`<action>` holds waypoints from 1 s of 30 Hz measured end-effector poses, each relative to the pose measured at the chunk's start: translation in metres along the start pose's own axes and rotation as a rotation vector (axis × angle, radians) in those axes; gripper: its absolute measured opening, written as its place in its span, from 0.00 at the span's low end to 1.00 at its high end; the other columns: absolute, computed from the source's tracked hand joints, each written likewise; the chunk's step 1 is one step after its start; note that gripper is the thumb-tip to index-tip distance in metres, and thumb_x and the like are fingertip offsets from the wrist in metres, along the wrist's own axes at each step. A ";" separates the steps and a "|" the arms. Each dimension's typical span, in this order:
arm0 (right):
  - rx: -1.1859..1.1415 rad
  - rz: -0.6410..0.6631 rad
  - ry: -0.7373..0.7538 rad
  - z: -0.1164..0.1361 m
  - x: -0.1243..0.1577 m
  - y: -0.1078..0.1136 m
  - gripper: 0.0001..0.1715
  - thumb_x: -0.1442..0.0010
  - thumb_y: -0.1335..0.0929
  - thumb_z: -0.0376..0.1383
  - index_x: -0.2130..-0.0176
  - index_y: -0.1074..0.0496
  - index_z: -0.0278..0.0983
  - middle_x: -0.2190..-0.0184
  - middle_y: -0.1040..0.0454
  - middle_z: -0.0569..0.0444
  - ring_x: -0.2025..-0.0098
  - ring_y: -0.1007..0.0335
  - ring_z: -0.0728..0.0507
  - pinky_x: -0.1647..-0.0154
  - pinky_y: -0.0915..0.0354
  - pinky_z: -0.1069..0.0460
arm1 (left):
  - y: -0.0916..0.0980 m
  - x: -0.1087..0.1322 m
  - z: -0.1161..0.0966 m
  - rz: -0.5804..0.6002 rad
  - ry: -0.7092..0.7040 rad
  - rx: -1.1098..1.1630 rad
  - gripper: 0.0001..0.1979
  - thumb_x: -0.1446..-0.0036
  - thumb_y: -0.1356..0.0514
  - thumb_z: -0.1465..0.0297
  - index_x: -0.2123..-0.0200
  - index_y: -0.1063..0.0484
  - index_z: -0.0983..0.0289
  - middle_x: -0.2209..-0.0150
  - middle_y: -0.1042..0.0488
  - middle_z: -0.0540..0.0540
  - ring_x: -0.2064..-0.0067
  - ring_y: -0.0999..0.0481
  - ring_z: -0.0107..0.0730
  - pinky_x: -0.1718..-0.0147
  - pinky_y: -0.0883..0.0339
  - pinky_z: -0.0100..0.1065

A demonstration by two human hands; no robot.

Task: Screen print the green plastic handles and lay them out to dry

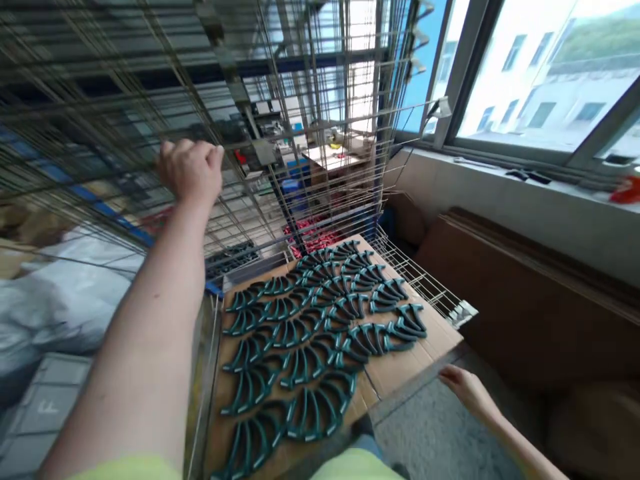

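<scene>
My left hand is raised and closed around the wires of a metal wire rack, whose stacked grid shelves slant overhead. Below it, a cardboard sheet lies on a lower wire shelf. Rows of dark green curved, ribbed pieces cover most of that sheet; their exact kind does not show. Just off the sheet's right front corner is my right hand, fingers loosely bent and slightly blurred, with no object visible in it.
Large brown boards lean against the wall beneath the window. White sacks and a grey crate stand at left. Behind the rack are red pieces, blue bins and a worktable.
</scene>
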State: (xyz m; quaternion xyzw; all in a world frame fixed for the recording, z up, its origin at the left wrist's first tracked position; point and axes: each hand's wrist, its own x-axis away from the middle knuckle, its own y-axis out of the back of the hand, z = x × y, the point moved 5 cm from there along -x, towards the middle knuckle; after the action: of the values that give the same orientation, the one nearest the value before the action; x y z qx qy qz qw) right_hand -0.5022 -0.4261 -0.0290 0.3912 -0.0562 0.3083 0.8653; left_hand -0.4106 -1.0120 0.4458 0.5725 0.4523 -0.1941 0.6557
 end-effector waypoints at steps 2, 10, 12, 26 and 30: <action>0.052 0.079 0.078 0.012 0.010 -0.037 0.14 0.48 0.36 0.45 0.73 0.25 0.40 0.72 0.22 0.52 0.66 0.26 0.39 0.64 0.35 0.50 | 0.018 0.042 -0.020 0.007 0.067 -0.046 0.39 0.36 0.53 0.48 0.55 0.28 0.84 0.53 0.28 0.60 0.41 0.40 0.54 0.45 0.58 0.54; 0.221 0.251 0.205 0.048 0.046 -0.131 0.10 0.40 0.35 0.33 0.65 0.24 0.38 0.65 0.20 0.52 0.60 0.26 0.44 0.63 0.41 0.54 | 0.055 0.201 -0.102 0.180 0.142 -0.102 0.26 0.34 0.50 0.53 0.57 0.21 0.67 0.61 0.24 0.59 0.54 0.31 0.39 0.53 0.44 0.37; 0.281 0.251 0.207 0.056 0.050 -0.140 0.10 0.39 0.35 0.34 0.63 0.23 0.39 0.63 0.20 0.52 0.58 0.26 0.44 0.63 0.42 0.54 | 0.057 0.230 -0.114 0.215 0.154 -0.101 0.23 0.35 0.49 0.54 0.58 0.20 0.65 0.62 0.24 0.58 0.56 0.30 0.39 0.56 0.43 0.36; 0.713 0.267 0.514 0.208 0.002 -0.215 0.17 0.36 0.40 0.27 0.56 0.24 0.31 0.53 0.24 0.39 0.49 0.29 0.38 0.54 0.34 0.49 | 0.063 0.280 -0.133 0.210 0.059 -0.101 0.18 0.36 0.47 0.56 0.64 0.19 0.58 0.69 0.23 0.53 0.63 0.26 0.36 0.67 0.44 0.34; 0.773 0.313 0.469 0.217 -0.006 -0.226 0.16 0.41 0.38 0.25 0.60 0.22 0.31 0.59 0.22 0.38 0.52 0.26 0.38 0.54 0.32 0.48 | 0.064 0.287 -0.134 0.212 0.044 -0.070 0.17 0.36 0.46 0.58 0.64 0.20 0.58 0.68 0.22 0.53 0.64 0.26 0.35 0.66 0.43 0.34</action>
State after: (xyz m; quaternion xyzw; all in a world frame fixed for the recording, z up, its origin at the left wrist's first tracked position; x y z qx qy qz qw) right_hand -0.3450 -0.6974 -0.0274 0.5910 0.2013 0.5133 0.5888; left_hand -0.2629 -0.7949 0.2579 0.5982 0.4099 -0.0950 0.6820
